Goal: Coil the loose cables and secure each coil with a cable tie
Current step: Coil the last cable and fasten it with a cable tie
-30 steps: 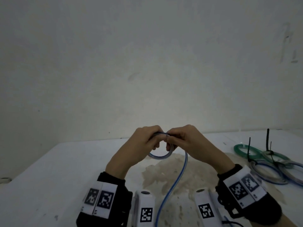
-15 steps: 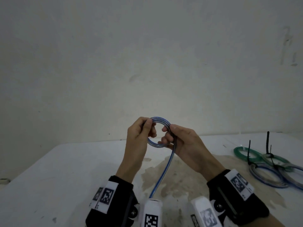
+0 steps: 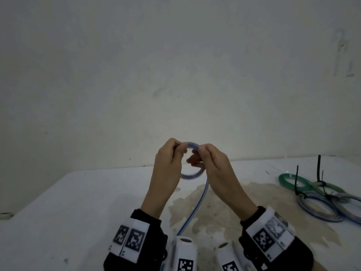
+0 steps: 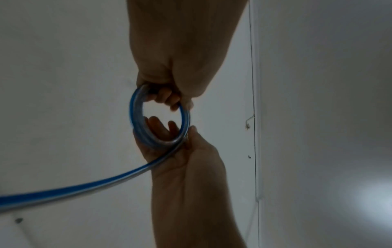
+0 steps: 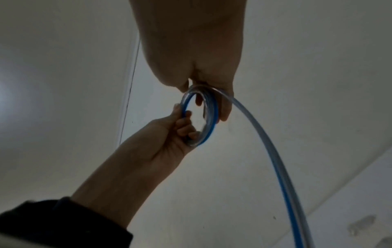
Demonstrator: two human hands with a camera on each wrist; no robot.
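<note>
The head camera looks forward and down from above the white tabletop (image 3: 78,212), facing a bare wall, with both hands raised mid-frame. Each wrist camera sits close, looking along its own forearm up toward the fingers. All three views share the small blue coil (image 3: 192,174) (image 4: 159,117) (image 5: 201,117) held between the left hand (image 3: 168,161) (image 4: 182,67) (image 5: 167,139) and right hand (image 3: 213,165) (image 4: 180,151) (image 5: 197,58).

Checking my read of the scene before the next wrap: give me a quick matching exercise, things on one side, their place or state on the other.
Things:
1. blue coil
2. loose length of blue cable
3. tied coils
4. left hand

Places or states:
A. lying on the table's right side, black ties sticking up
B. held in the air between both hands
C. gripping the coil's left side
D. trailing down toward the person

Pairs: 1-B, 2-D, 3-A, 4-C
</note>
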